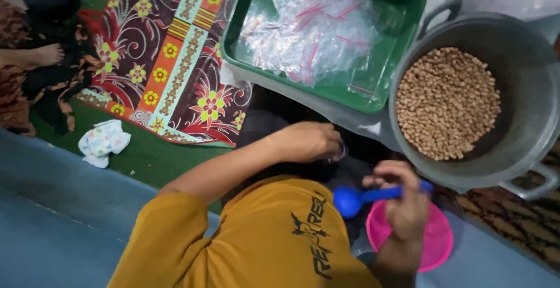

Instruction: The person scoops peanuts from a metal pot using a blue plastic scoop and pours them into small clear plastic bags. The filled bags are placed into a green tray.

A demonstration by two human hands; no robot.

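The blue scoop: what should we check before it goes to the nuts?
1. Right hand grips the blue scoop firmly: ok.
2. Scoop bowl is empty: cannot tell, it faces away.
3. Pot holds plenty of nuts: ok.
4. Left hand has a bag held open: cannot tell, only a small clear thing shows.
5. Spare bags ready in the green tray: ok.
6. Pink bowl sits under the scoop: ok.

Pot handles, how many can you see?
2 on the grey pot: one handle at its upper left by the green tray, one handle at its lower right. None seems hidden.
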